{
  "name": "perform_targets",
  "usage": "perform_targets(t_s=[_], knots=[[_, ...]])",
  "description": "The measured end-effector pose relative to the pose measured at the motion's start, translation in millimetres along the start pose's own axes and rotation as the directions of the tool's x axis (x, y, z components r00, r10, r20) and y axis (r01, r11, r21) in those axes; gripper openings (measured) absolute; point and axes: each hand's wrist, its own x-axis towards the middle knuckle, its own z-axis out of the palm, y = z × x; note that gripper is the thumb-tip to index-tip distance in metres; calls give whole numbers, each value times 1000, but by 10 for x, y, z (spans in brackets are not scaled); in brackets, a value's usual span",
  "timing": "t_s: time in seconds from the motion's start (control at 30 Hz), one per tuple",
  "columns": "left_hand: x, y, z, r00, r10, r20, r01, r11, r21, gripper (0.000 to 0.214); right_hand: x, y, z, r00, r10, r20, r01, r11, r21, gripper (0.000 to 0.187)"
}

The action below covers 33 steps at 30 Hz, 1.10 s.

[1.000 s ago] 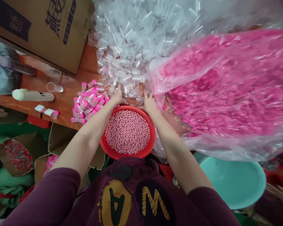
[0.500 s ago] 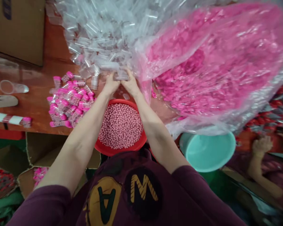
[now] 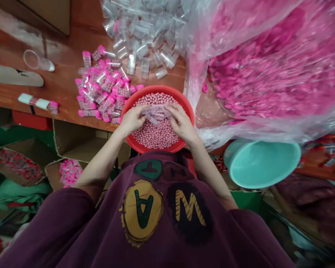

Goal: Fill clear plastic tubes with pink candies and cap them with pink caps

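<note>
A red basin [image 3: 192,108] full of small pink beads [image 3: 156,139] sits right in front of me. Over the beads, my left hand [image 3: 132,120] and my right hand [image 3: 182,123] hold see-through plastic tubes [image 3: 155,111] between them; how many is hard to tell. My left fingers pinch the tubes' left side, my right fingers curl around the right side. Left of the basin lies a pile of bead-filled tubes with pink caps [image 3: 103,87]. Beyond it, a heap of loose see-through tubes [image 3: 147,41] spreads over the tabletop [image 3: 174,76].
A large plastic bag of pink caps [image 3: 257,82] covers the right of the table. A turquoise basin [image 3: 264,163] stands at its front edge. Cardboard boxes [image 3: 69,139] sit below on the left. A scoop [image 3: 39,61] lies at left. Another person's sleeve [image 3: 315,204] shows lower right.
Both hands have come back from the tube heap to above the bead basin, bringing see-through tubes with them. The view has shifted, and the other person's hand at right is out of sight.
</note>
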Motion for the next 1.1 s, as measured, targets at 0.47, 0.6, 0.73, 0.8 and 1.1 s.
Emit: perform_targets(t_s=[0.47,0.6,0.73,0.8,1.1], knots=[[-124,419,315,964,253,78,-264,942,205,43,-260,101,282,958,285,-27,-251,883,395,57],[-319,341,305,956,205,210,-242,955,172,21,-408,-45,248,984,146,100,-163,968,191,50],[-706,202,234,939,163,302,-204,973,111,17,-616,-116,295,949,140,281,-185,973,142,47],[-879,85,171,949,108,297,-150,981,123,17,-714,-85,306,935,184,302,-229,966,121,45],[-1112,-161,224,990,-86,113,50,955,292,35,-440,-191,377,981,130,141,-50,884,-465,37]])
